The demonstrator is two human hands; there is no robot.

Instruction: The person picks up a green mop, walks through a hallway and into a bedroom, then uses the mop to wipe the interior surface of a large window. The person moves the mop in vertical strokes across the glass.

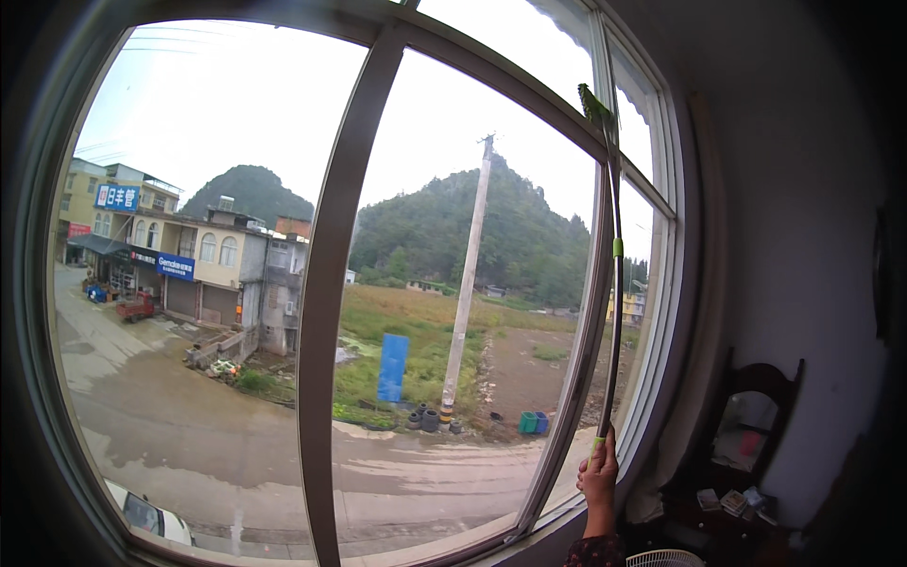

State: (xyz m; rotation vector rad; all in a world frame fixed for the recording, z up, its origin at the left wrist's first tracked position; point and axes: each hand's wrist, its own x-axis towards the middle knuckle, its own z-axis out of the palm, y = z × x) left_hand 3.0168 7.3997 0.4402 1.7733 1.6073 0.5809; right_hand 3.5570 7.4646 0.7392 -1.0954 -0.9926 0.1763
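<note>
My right hand [600,471], with a dark patterned sleeve at the wrist, grips the light-green handle [597,446] of a long pole. The black and silver pole [615,319] stands nearly upright along the right side of the window, with a green collar [618,247] partway up. A green, tufted cleaning head [594,106] sits at its top, tilted, by the upper right corner of the window frame. Whether the head touches the glass or the frame, I cannot tell. My left hand is out of view.
A thick mullion [347,234] divides the large window. At right are a curtain [698,283] and a dark dresser with a mirror [744,425], small boxes [735,502] lying on it. A fan guard [665,559] shows below. Outside are a street [184,425] and a utility pole [469,283].
</note>
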